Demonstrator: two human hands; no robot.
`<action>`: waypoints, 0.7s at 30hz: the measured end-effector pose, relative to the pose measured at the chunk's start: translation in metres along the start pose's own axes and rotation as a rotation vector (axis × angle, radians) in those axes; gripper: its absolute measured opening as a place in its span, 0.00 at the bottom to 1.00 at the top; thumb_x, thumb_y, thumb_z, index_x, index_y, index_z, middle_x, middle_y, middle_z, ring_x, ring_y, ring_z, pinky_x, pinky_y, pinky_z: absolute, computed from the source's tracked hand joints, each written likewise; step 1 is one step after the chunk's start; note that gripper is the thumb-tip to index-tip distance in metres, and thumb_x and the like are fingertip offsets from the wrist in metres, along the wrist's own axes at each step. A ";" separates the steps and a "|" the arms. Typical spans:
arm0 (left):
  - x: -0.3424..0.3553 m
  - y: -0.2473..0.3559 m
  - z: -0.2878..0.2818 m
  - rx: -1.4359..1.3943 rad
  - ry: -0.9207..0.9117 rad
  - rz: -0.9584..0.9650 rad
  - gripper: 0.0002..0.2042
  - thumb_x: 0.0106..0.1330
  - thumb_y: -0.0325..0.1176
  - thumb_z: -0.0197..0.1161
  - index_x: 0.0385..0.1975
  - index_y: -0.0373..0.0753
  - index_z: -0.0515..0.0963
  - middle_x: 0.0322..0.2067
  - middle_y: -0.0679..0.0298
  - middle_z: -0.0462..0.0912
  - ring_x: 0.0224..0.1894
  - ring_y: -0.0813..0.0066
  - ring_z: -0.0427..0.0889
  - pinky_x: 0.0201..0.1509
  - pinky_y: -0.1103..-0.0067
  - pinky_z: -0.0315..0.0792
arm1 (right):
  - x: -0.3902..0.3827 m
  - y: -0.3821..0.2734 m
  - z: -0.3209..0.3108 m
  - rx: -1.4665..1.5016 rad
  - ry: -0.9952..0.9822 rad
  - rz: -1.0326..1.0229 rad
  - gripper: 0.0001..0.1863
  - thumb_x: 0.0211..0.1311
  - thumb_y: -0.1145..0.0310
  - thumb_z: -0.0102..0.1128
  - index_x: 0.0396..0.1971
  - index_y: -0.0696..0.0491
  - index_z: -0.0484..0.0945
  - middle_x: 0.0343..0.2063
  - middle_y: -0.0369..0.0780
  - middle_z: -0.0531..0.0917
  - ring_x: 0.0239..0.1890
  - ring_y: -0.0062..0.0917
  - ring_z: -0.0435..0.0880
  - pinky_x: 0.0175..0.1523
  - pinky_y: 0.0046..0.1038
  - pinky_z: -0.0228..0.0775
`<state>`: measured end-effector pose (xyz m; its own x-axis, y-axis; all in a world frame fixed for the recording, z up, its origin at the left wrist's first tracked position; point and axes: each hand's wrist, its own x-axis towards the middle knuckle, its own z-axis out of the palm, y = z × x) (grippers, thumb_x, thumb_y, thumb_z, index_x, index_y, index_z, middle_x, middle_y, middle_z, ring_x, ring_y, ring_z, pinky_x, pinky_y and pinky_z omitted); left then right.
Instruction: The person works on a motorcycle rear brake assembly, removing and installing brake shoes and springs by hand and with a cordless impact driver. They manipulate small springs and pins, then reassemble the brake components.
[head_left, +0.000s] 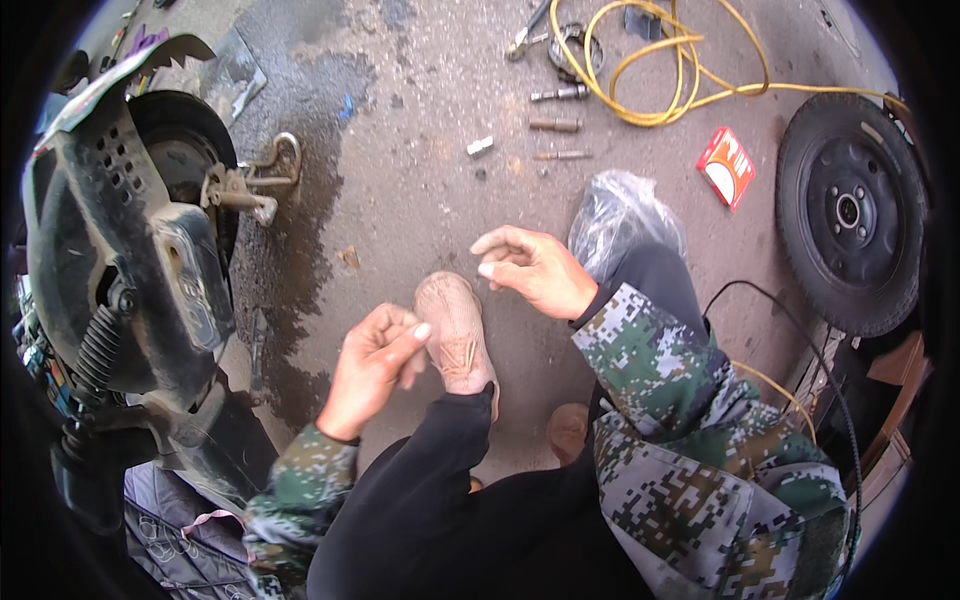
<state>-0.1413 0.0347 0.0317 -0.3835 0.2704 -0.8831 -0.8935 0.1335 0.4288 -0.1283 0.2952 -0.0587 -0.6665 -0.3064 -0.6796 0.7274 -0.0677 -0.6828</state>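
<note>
My left hand (372,368) hovers beside my tan shoe (458,325), its fingers curled and the thumb closed toward them. Whatever may be between those fingertips is hidden or too small to make out. Just beyond the shoe's right side, my right hand (540,272) is held above the ground, palm turned inward. A gap shows between its thumb and forefinger, with nothing visible in it. A crumpled clear plastic bag (625,215) lies right behind the right hand. On the ground farther off are a small white cylindrical piece (480,146) and several metal rods, among them a thick brownish one (554,125).
A dirty black scooter (150,230) with a coil shock absorber (97,350) fills the left side. A wet stain (300,290) spreads beside it. A wheel with tyre (850,215) stands right; a red-and-white box (726,169) and a coiled yellow hose (660,100) lie beyond.
</note>
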 end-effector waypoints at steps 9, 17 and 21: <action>0.021 -0.046 0.022 -0.344 0.254 0.046 0.14 0.76 0.41 0.67 0.35 0.35 0.83 0.21 0.70 0.79 0.16 0.87 0.67 0.19 0.86 0.58 | -0.018 -0.001 0.068 0.013 -0.140 -0.084 0.16 0.64 0.74 0.71 0.51 0.58 0.84 0.36 0.39 0.87 0.39 0.21 0.88 0.48 0.27 0.81; 0.042 -0.046 -0.004 -0.413 0.217 0.083 0.20 0.83 0.49 0.53 0.42 0.36 0.78 0.23 0.67 0.80 0.19 0.83 0.72 0.23 0.85 0.63 | 0.033 0.011 0.037 0.174 0.067 -0.037 0.09 0.70 0.75 0.66 0.47 0.59 0.83 0.40 0.38 0.88 0.36 0.18 0.87 0.42 0.23 0.80; 0.040 -0.043 -0.036 -0.480 0.345 0.089 0.14 0.82 0.44 0.56 0.44 0.37 0.78 0.28 0.66 0.82 0.22 0.82 0.75 0.24 0.85 0.66 | 0.054 0.002 0.028 0.297 0.024 0.041 0.11 0.74 0.76 0.59 0.52 0.60 0.78 0.42 0.43 0.87 0.40 0.25 0.89 0.46 0.27 0.82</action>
<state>-0.1269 0.0059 -0.0287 -0.4438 -0.0755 -0.8930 -0.8293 -0.3430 0.4411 -0.1581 0.2525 -0.0892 -0.6364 -0.2928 -0.7136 0.7676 -0.3320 -0.5483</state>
